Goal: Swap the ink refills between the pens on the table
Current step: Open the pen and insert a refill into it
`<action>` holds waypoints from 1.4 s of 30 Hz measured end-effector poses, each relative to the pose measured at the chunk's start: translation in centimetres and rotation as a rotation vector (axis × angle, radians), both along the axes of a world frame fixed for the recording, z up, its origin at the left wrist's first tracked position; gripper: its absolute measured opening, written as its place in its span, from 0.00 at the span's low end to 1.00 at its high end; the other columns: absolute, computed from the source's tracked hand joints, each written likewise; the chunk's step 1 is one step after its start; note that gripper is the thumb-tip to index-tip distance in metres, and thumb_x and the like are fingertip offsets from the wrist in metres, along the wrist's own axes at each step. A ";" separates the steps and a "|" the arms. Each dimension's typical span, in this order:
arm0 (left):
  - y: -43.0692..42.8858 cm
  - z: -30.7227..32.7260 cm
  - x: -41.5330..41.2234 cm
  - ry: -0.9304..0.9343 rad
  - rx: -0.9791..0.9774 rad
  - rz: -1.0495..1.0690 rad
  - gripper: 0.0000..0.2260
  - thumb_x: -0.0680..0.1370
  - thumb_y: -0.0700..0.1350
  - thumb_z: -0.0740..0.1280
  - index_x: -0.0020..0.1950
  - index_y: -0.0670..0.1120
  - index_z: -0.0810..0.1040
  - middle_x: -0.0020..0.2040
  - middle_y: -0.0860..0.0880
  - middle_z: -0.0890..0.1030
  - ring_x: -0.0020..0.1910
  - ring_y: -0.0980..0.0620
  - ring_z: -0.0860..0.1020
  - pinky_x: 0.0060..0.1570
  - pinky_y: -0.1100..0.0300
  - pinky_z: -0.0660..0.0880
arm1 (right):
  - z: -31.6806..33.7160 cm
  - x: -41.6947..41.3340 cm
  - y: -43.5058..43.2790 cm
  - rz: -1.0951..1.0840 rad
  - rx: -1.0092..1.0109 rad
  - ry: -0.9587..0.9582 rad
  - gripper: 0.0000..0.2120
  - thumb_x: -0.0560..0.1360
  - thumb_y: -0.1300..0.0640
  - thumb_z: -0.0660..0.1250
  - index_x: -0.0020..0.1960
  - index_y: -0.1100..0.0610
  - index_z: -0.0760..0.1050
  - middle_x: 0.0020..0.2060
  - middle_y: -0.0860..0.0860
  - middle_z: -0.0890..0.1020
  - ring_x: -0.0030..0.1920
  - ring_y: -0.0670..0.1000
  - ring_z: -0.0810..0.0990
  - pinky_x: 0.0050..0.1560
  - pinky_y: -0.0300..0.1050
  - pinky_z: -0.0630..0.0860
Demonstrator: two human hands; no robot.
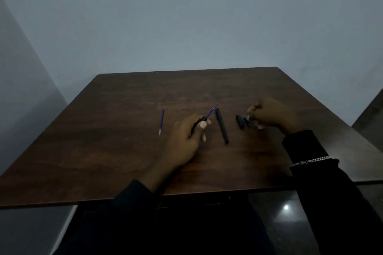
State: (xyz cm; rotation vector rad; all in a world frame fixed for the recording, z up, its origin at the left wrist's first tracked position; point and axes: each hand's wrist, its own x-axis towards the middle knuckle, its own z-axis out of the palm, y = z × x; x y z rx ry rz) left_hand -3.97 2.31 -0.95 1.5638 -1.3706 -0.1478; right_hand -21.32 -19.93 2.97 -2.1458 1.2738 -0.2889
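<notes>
Nearest, a chain bracelet [310, 160] lies over the dark right sleeve at the table's [103, 151] 5 o'clock edge. Close to the table's middle, the left hand [186, 141] has its fingers curled tight round a dark pen body [202, 119], thumb pressed on top. A purple refill [211, 112] sticks out of it, pointing to 1 o'clock. Just right of that hand a long black barrel [222, 126] lies flat, running from 11 to 5 o'clock. At 3 o'clock from the barrel sit a short black cap [240, 122] and a blue-tipped piece [247, 121], side by side. The right hand [271, 116] is curled there, fingertips at the blue-tipped piece; whether they pinch it I cannot tell. At 10 o'clock from the left hand a second refill [161, 121] lies alone.
</notes>
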 end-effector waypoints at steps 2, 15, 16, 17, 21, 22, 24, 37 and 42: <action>-0.3 0.1 -0.4 -0.002 0.013 -0.005 0.09 0.86 0.40 0.63 0.56 0.43 0.84 0.35 0.49 0.83 0.34 0.56 0.79 0.38 0.65 0.72 | -0.1 0.7 0.3 0.011 0.055 0.012 0.06 0.77 0.66 0.70 0.54 0.64 0.81 0.44 0.60 0.84 0.36 0.53 0.82 0.33 0.45 0.82; -0.3 -0.6 -0.5 0.028 0.010 0.003 0.09 0.86 0.39 0.63 0.56 0.42 0.84 0.34 0.48 0.82 0.30 0.58 0.76 0.34 0.71 0.67 | -0.1 1.7 0.0 -0.050 -0.021 0.166 0.04 0.75 0.64 0.73 0.44 0.65 0.82 0.42 0.60 0.85 0.39 0.58 0.87 0.46 0.57 0.87; -0.2 -0.6 -0.5 0.028 0.010 0.007 0.09 0.86 0.39 0.63 0.56 0.42 0.84 0.33 0.48 0.82 0.30 0.58 0.76 0.34 0.72 0.67 | 0.0 1.5 0.2 -0.062 -0.030 0.182 0.05 0.74 0.63 0.73 0.43 0.65 0.81 0.41 0.60 0.85 0.39 0.57 0.87 0.45 0.56 0.87; -0.2 -0.6 -0.4 0.031 0.008 0.012 0.09 0.86 0.39 0.63 0.56 0.42 0.84 0.33 0.48 0.82 0.30 0.58 0.76 0.34 0.72 0.66 | 0.1 1.3 0.3 -0.079 -0.051 0.193 0.06 0.74 0.62 0.74 0.42 0.65 0.81 0.40 0.60 0.85 0.39 0.57 0.87 0.45 0.54 0.86; -0.2 -0.5 -0.2 0.045 0.015 0.019 0.09 0.86 0.39 0.63 0.56 0.42 0.84 0.34 0.47 0.82 0.30 0.56 0.76 0.34 0.70 0.68 | 0.2 0.8 0.5 -0.083 -0.171 -0.119 0.11 0.74 0.59 0.74 0.38 0.66 0.80 0.36 0.61 0.83 0.36 0.53 0.82 0.43 0.53 0.83; -0.2 -0.5 -0.2 0.045 0.019 0.024 0.09 0.86 0.39 0.63 0.56 0.42 0.84 0.34 0.47 0.83 0.30 0.56 0.76 0.34 0.69 0.68 | 0.4 0.9 1.0 -0.055 -0.146 -0.288 0.09 0.74 0.60 0.73 0.40 0.65 0.81 0.37 0.60 0.84 0.36 0.52 0.82 0.43 0.53 0.84; -0.2 -0.5 -0.2 0.047 0.019 0.033 0.09 0.86 0.39 0.63 0.55 0.42 0.84 0.34 0.47 0.82 0.30 0.56 0.76 0.34 0.68 0.69 | 1.0 1.4 2.1 0.030 0.017 -0.605 0.05 0.77 0.60 0.71 0.43 0.59 0.82 0.37 0.55 0.86 0.39 0.50 0.85 0.42 0.46 0.85; 0.0 -0.4 -0.1 0.041 0.020 0.037 0.10 0.86 0.41 0.62 0.57 0.42 0.83 0.35 0.49 0.82 0.34 0.59 0.79 0.36 0.73 0.70 | 0.2 4.6 6.3 0.292 0.491 -1.089 0.04 0.79 0.62 0.70 0.49 0.58 0.83 0.48 0.60 0.88 0.50 0.60 0.89 0.44 0.42 0.84; 0.0 -0.3 0.0 0.023 0.006 0.030 0.10 0.86 0.41 0.62 0.56 0.42 0.83 0.35 0.49 0.82 0.34 0.59 0.79 0.36 0.73 0.70 | 0.3 4.5 6.7 0.292 0.464 -1.077 0.05 0.79 0.62 0.69 0.48 0.57 0.84 0.49 0.60 0.88 0.51 0.59 0.88 0.45 0.42 0.84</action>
